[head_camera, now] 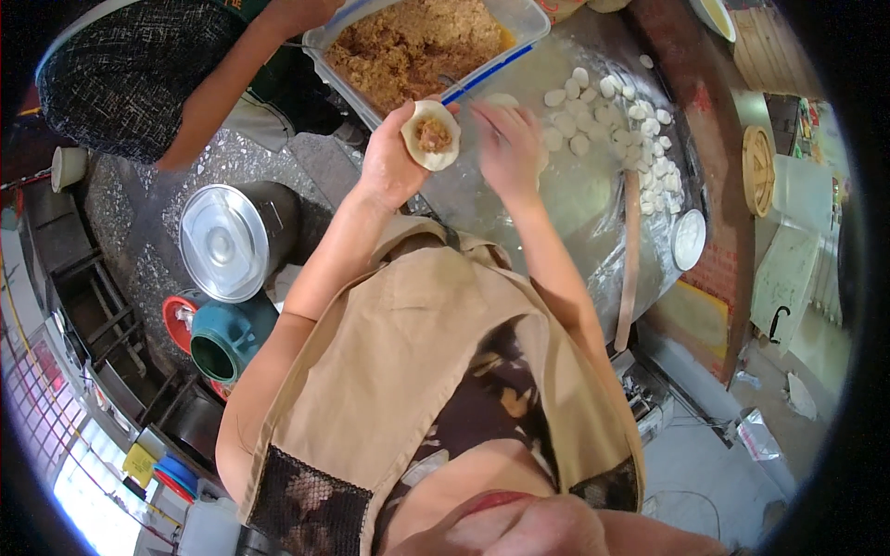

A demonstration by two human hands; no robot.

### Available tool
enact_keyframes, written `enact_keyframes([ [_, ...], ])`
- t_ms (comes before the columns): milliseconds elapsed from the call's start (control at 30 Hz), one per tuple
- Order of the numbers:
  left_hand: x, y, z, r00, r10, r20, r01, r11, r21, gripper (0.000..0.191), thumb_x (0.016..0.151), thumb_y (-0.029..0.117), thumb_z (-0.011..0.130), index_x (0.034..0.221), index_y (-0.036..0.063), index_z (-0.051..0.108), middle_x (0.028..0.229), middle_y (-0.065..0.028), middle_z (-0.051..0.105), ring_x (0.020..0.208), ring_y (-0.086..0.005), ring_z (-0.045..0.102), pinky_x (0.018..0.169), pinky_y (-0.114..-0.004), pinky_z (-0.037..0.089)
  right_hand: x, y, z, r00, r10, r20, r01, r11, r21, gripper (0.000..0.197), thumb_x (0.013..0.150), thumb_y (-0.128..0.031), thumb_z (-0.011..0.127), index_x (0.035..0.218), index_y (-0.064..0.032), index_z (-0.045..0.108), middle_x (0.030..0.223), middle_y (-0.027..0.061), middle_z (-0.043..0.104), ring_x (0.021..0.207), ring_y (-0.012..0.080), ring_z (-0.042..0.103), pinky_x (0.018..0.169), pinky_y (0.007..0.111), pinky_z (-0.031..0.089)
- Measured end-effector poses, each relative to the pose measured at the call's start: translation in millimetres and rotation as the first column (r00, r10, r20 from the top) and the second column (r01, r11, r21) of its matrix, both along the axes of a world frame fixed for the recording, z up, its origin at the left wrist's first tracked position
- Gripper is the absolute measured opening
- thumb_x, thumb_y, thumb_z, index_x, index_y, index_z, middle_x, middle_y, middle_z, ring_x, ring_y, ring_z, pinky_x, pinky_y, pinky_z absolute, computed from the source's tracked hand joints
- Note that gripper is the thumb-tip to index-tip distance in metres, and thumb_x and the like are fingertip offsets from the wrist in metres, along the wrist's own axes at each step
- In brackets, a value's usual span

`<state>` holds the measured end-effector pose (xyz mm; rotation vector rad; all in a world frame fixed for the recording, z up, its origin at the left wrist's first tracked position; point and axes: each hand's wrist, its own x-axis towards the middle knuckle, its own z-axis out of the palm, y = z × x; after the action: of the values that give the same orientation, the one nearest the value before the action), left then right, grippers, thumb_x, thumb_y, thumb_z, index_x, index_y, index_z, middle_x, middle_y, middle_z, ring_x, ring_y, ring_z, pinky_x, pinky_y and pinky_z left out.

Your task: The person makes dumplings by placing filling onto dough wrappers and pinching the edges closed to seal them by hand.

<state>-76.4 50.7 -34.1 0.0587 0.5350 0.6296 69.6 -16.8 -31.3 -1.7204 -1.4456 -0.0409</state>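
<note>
My left hand (391, 163) holds a round dough wrapper (441, 158) with a lump of meat filling (432, 133) in its middle. The wrapper's edge curves up slightly around the lump. To its right, my right hand (511, 142) is blurred over the worktable (480, 208), its fingers towards the wrapper but apart from it. Whether those fingers grip anything is unclear. A pale dough round (503, 101) shows partly behind them. Beyond both hands stands a clear plastic tub (532, 24) of brown minced filling (410, 45), with a metal utensil (448, 82) at its near edge.
Many small dough pieces (650, 149) lie at the table's right, near a wooden rolling pin (628, 278) and a bowl of white powder (689, 240). Another person's arm (229, 83) reaches in at upper left. A lidded metal pot (224, 242) and a teal jug (233, 333) stand left.
</note>
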Motion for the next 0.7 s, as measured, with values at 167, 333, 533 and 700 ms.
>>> enact_keyframes([
  [167, -14.8, -3.2, -3.1, 0.983, -0.185, -0.021, 0.186, 0.98, 0.067, 0.033, 0.093, 0.022, 0.045, 0.119, 0.0033, 0.05, 0.121, -0.0175, 0.057, 0.102, -0.0277, 0.059, 0.087, -0.04, 0.049, 17.0, 38.2, -42.8, 0.995, 0.081, 0.052, -0.073, 0.986, -0.153, 0.017, 0.076, -0.003, 0.062, 0.091, -0.0081, 0.068, 0.088, 0.0074, 0.068, 0.088, 0.0278, 0.059, 0.085, 0.04, 0.041],
  [333, -18.4, -7.7, 2.6, 0.982, -0.186, -0.035, 0.189, 0.977, 0.096, 0.033, 0.089, 0.014, 0.049, 0.12, 0.0015, 0.049, 0.121, -0.0178, 0.057, 0.107, -0.0286, 0.058, 0.088, -0.039, 0.049, 0.2, -12.8, 5.2, 0.891, -0.233, -0.39, 0.166, 0.966, -0.199, 0.015, 0.084, -0.012, 0.059, 0.091, -0.0026, 0.068, 0.079, 0.0084, 0.066, 0.08, 0.0204, 0.06, 0.064, 0.03, 0.046],
  [533, 3.4, -16.8, 12.7, 0.964, -0.237, -0.12, 0.261, 0.931, 0.255, 0.035, 0.089, 0.001, 0.051, 0.123, -0.0036, 0.045, 0.125, -0.0231, 0.053, 0.113, -0.0276, 0.055, 0.098, -0.037, 0.044, -2.1, -45.7, -1.7, 0.508, -0.347, -0.789, -0.122, 0.877, -0.464, 0.025, 0.083, -0.021, 0.066, 0.087, 0.0029, 0.068, 0.069, 0.0002, 0.062, 0.062, 0.0065, 0.051, 0.056, 0.022, 0.04],
  [700, 14.3, -24.2, 3.7, 0.93, -0.332, -0.159, 0.364, 0.891, 0.271, 0.033, 0.09, 0.003, 0.053, 0.121, -0.0038, 0.048, 0.123, -0.02, 0.055, 0.11, -0.0256, 0.056, 0.096, -0.036, 0.046, 0.2, -61.3, -1.4, 0.432, -0.349, -0.831, -0.043, 0.913, -0.406, 0.022, 0.081, -0.018, 0.065, 0.088, 0.003, 0.067, 0.069, 0.0011, 0.062, 0.061, 0.0067, 0.052, 0.055, 0.023, 0.042],
])
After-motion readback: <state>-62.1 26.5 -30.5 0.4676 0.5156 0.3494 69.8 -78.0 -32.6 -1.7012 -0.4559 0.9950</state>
